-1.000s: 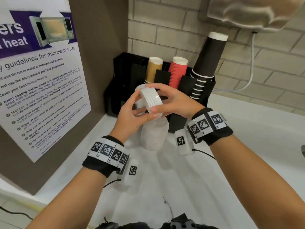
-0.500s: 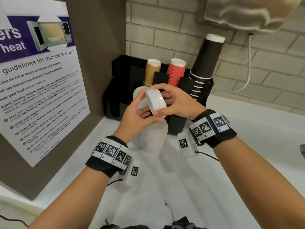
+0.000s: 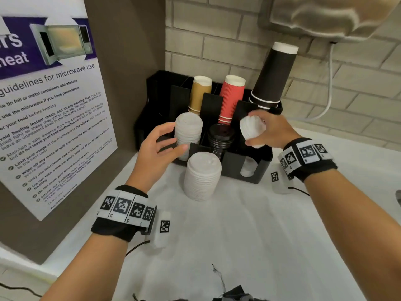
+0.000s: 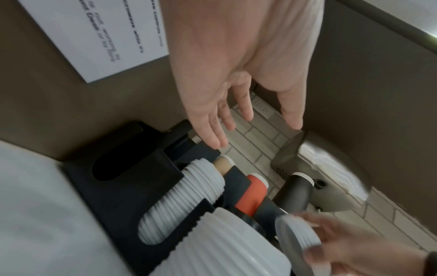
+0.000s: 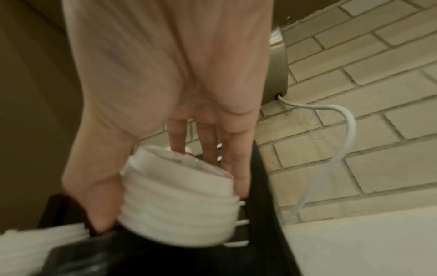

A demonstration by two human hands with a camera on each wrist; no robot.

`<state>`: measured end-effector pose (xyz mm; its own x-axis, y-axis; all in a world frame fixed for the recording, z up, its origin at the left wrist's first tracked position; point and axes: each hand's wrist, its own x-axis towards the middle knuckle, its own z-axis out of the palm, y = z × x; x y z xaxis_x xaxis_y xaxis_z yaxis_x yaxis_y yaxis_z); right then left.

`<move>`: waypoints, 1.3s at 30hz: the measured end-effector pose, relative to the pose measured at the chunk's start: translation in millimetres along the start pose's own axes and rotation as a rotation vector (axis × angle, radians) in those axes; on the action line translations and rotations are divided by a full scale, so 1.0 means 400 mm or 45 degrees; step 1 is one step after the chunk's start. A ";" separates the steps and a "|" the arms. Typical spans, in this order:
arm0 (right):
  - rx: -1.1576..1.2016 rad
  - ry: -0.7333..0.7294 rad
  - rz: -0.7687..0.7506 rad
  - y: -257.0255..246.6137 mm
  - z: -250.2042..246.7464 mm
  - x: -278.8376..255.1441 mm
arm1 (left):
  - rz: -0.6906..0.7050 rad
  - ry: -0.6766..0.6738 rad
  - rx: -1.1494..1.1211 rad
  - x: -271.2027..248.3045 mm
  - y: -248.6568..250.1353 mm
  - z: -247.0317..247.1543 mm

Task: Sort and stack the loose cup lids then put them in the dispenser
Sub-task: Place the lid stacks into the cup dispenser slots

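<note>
The right hand has a grip on a small stack of white lids above the black dispenser; the left hand is loose, holding nothing

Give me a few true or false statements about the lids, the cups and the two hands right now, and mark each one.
1. The right hand grips a short stack of white lids. True.
2. The left hand holds a red cup. False: it is open and holds nothing.
3. A tall stack of white lids stands on the counter in front of the dispenser. True.
4. The black lids lie loose on the counter. False: they sit in the dispenser.
</note>
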<state>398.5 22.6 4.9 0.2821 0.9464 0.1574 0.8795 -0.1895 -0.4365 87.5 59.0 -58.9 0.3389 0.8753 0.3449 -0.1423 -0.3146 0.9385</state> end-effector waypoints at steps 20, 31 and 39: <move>-0.661 -0.519 0.152 -0.015 0.142 -0.021 | -0.047 0.015 0.078 -0.015 -0.021 -0.011; -0.839 -0.758 0.069 0.004 0.143 -0.001 | -0.034 0.034 0.097 -0.019 -0.019 -0.020; -0.113 -0.238 -0.196 -0.117 0.098 -0.033 | -0.032 0.056 0.078 -0.020 -0.020 -0.017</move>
<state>338.8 29.0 -11.5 0.0738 0.9962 0.0456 0.9392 -0.0540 -0.3391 79.7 56.9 -69.2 0.3006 0.8980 0.3214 -0.0768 -0.3131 0.9466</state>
